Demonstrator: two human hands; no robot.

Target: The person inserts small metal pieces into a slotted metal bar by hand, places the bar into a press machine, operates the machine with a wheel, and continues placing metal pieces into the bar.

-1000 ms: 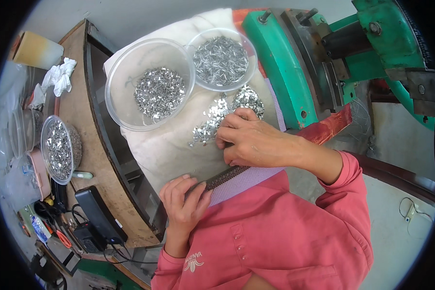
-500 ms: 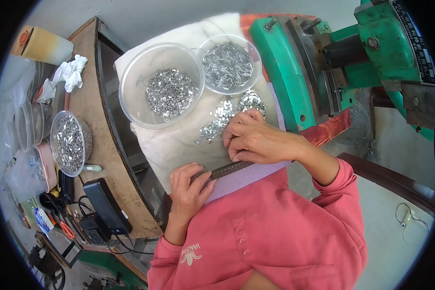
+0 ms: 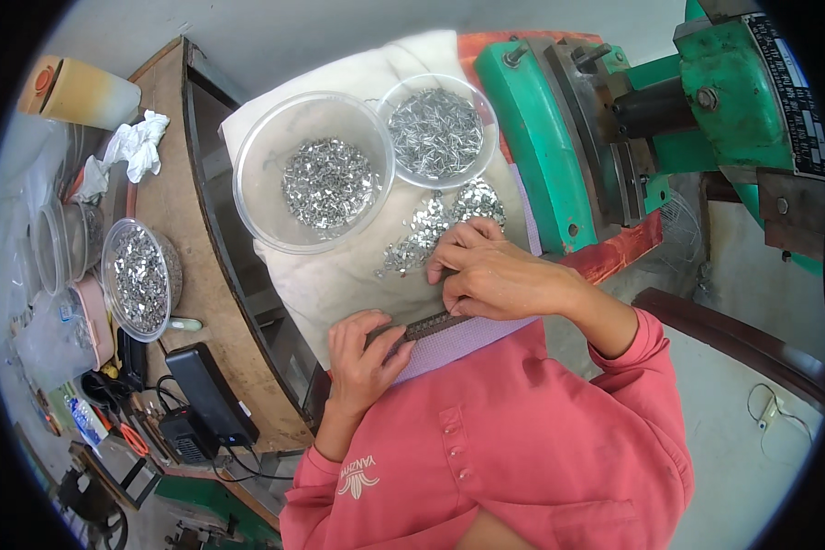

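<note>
A narrow dark metal strip with a row of small notches lies along the near edge of the cloth. My left hand grips its left end between thumb and fingers. Over the strip's right part my right hand is curled, thumb and fingertips pinched together down at the strip; whatever they hold is hidden. Just beyond the right hand lie loose piles of small shiny metal flakes. Farther back stand a clear tub of small metal pieces and a clear bowl of thin metal pins.
A green machine stands at the right of the cloth-covered surface. On the wooden table at left are another tub of metal pieces, a black power adapter, a yellowish jug and crumpled tissue.
The whole view has shifted slightly, with the tubs sitting a little lower in it. Both hands keep nearly the same place on the strip.
</note>
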